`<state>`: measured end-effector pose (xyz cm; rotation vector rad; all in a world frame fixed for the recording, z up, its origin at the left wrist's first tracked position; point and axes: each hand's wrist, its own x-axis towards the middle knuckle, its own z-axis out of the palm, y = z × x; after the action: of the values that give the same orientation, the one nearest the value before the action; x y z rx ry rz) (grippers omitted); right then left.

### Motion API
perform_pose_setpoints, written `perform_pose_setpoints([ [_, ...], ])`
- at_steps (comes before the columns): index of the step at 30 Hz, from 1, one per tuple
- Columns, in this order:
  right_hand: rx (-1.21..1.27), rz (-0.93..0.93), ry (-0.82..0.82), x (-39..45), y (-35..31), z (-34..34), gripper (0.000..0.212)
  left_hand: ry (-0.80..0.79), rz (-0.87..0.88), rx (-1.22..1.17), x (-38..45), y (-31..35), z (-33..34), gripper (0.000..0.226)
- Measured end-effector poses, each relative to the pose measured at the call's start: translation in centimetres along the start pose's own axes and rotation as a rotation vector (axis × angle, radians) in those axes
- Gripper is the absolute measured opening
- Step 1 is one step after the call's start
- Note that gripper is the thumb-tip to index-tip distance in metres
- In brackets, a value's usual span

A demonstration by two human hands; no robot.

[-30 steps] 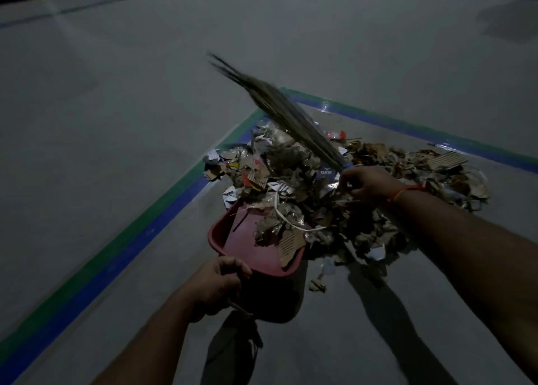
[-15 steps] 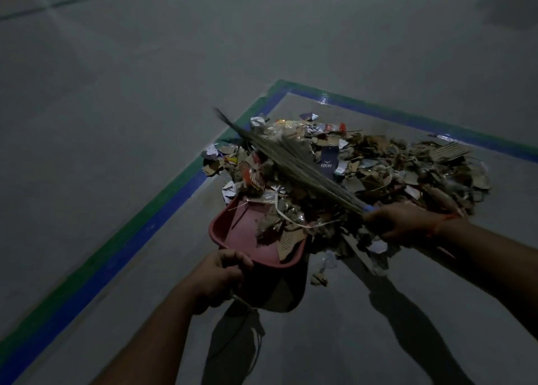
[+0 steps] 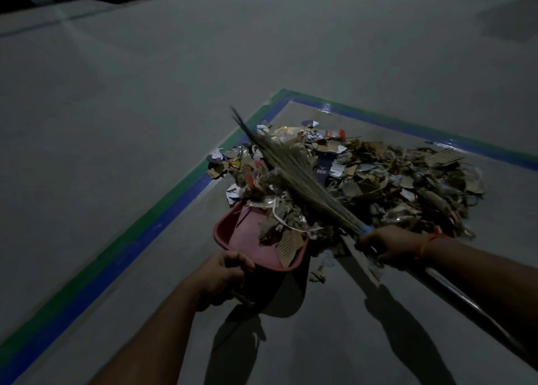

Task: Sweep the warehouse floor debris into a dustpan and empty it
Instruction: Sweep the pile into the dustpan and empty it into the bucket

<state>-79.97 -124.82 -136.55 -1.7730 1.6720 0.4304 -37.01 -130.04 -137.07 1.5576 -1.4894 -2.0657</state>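
The left hand (image 3: 222, 280) grips the near edge of the red dustpan (image 3: 247, 239), which sits at the debris pile (image 3: 378, 178) on the floor (image 3: 145, 108). The right hand (image 3: 390, 246) holds the broom (image 3: 291, 169), with its bristles lying over the pile.

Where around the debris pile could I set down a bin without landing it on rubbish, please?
Bare floor lies left of the green and blue tape, and near the person, between their arms. It is crowded inside the taped corner: the debris pile runs from the red dustpan rightward.
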Motion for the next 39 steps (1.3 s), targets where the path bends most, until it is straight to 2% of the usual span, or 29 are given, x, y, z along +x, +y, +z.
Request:
perform_pose_setpoints([
  [3,0.079,-0.048,-0.002,-0.4,1.9,0.8,0.031,-0.001,0.028,0.021,0.8,0.4,0.6,0.030],
  [8,0.238,-0.006,0.188,-6.0,-1.6,-3.4,0.037,-0.041,0.047,0.021,1.4,2.8,2.2,0.028],
  [15,0.098,0.058,0.310,-3.7,-1.5,-6.3,0.025,-0.042,0.014,0.029,1.4,1.9,1.9,0.027],
  [16,0.052,0.046,0.303,-3.2,-1.6,-6.6,0.022,-0.044,0.012,0.024,1.3,1.6,1.8,0.027],
  [19,-0.027,0.083,0.266,-0.7,-0.7,-6.8,0.031,-0.051,0.021,0.023,1.6,1.2,1.8,0.026],
  [22,-0.091,0.075,0.157,0.9,-0.6,-6.7,0.022,-0.036,0.045,0.030,2.5,1.7,2.1,0.025],
  [26,-0.118,0.048,0.058,0.4,0.0,-5.2,0.023,-0.045,0.046,0.058,4.0,3.4,2.6,0.025],
  [31,0.013,0.041,-0.084,-3.4,0.4,-0.7,0.031,-0.076,0.063,0.071,4.8,5.4,3.4,0.028],
  [35,0.194,0.030,0.053,-5.5,1.4,-0.6,0.039,-0.106,0.077,0.061,4.5,4.4,2.8,0.029],
  [39,0.285,-0.024,0.194,-5.2,2.0,-3.2,0.030,-0.136,0.042,0.120,4.0,2.4,1.0,0.031],
])
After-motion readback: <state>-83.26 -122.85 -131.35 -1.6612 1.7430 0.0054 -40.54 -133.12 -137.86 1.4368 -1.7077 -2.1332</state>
